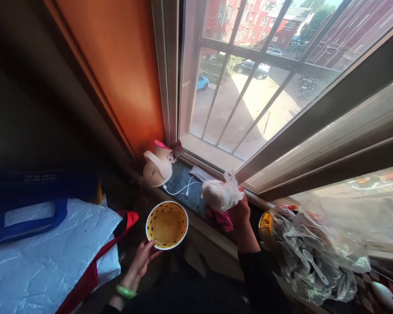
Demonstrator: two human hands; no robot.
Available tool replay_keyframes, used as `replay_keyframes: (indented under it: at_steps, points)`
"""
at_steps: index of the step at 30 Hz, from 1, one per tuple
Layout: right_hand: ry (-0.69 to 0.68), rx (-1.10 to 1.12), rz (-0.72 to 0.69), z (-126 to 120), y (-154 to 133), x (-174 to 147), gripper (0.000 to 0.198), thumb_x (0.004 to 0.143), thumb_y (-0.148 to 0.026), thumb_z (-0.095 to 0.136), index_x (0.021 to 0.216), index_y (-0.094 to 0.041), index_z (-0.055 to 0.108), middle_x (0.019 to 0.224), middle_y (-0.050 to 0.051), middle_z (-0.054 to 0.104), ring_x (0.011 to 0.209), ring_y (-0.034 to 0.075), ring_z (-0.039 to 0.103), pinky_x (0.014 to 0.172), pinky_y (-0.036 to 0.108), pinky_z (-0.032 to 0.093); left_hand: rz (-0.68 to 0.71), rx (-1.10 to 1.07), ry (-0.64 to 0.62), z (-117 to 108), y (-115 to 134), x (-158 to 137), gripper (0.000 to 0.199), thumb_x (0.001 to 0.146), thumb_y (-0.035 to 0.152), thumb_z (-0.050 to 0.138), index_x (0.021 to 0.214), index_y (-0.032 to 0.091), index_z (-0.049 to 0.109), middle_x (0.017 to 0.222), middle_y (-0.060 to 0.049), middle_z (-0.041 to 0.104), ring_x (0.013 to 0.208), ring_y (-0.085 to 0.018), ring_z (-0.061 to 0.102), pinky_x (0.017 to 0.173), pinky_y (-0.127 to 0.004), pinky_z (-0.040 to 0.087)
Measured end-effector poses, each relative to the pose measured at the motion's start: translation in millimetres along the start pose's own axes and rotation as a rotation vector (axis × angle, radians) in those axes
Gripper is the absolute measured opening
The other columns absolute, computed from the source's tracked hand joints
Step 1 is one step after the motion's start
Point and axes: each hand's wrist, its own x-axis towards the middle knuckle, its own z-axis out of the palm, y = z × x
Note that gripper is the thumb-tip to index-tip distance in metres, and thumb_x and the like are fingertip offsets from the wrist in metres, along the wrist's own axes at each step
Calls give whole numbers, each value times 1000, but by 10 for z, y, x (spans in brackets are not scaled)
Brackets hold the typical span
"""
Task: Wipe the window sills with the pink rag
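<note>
My left hand (143,258) grips the rim of a yellow basket (167,224) with a white edge and dark diamond-shaped holes; nothing lies inside it. A green bangle (125,291) circles that wrist. Over the window sill, my right hand (240,213) is closed on a white plastic bag (221,194) with knotted-looking handles; its contents are hidden. Below the bag, a bright pink cloth-like thing (223,219) shows, partly covered. A white cable (180,192) lies on the dark sill (180,174) beside the bag, near a cream-coloured rounded device (157,169).
Clear plastic bags (314,253) with a white spoon (315,266) are heaped at the right, beside a yellow container (266,224). A silvery padded bag (52,244) with red straps stands at the left. The barred window (249,87) rises behind the sill, next to an orange panel (118,65).
</note>
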Motion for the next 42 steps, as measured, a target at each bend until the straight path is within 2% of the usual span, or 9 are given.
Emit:
replay_keyframes:
  at_steps: [5,10,15,23,26,30,33,37,42]
  points:
    - [69,106,-35,-200,-165,-183,27,68,-31,77,77,-25,52,77,-2,67,77,21,66,74,34,55,-12,45,-16,63,56,-24,24,92,-3,60,109,13,65,82,-3,76,63,-14,75,74,-30,68]
    - [119,31,-62,-278,-309,-411,29,69,-37,77,76,-25,51,77,-1,64,75,20,62,69,30,52,-45,89,-43,41,49,85,24,93,-3,56,108,13,66,78,-2,75,62,-13,74,74,-29,68]
    - [163,-199,-52,-284,-321,-561,26,76,-42,76,82,-22,60,114,3,71,96,20,64,82,29,52,-43,153,-98,8,98,210,34,93,-2,55,120,14,68,86,-3,77,66,-13,74,84,-32,68]
    - [248,-478,-112,-242,-447,-754,24,80,-45,72,87,-23,65,95,2,74,87,21,66,78,31,55,-58,293,-135,122,221,256,34,94,-1,53,118,17,69,82,-1,75,67,-14,75,96,-39,64]
    - [413,-558,-237,-430,-811,-1038,24,82,-44,74,91,-23,67,98,4,74,93,22,68,87,34,55,-55,293,-149,110,227,300,35,94,-2,53,118,18,68,85,-1,76,68,-15,75,94,-39,65]
    - [844,-688,-593,-979,-1221,-1300,25,84,-41,74,98,-23,64,105,4,71,101,24,66,95,39,52,-40,290,-191,81,209,358,36,93,-2,56,122,17,67,88,-2,76,74,-16,76,93,-38,65]
    - [1026,-1028,-778,-1423,-1285,-1285,23,84,-40,72,95,-21,65,110,7,69,108,27,62,103,47,47,-41,289,-199,82,193,384,37,92,-3,56,124,14,65,86,-2,75,72,-16,76,91,-39,66]
    - [843,-1590,-551,-1736,-1241,-1226,22,88,-33,57,94,-20,74,114,12,68,107,29,59,102,51,45,-52,290,-204,116,194,369,38,93,-2,55,128,11,63,84,-4,74,69,-18,76,82,-38,68]
    - [560,-1588,-384,-1696,-1366,-1380,40,86,-40,61,119,-19,69,115,11,69,105,27,64,95,43,52,-49,305,-171,151,203,284,36,93,-2,57,126,11,63,82,-4,74,65,-16,75,65,-29,67]
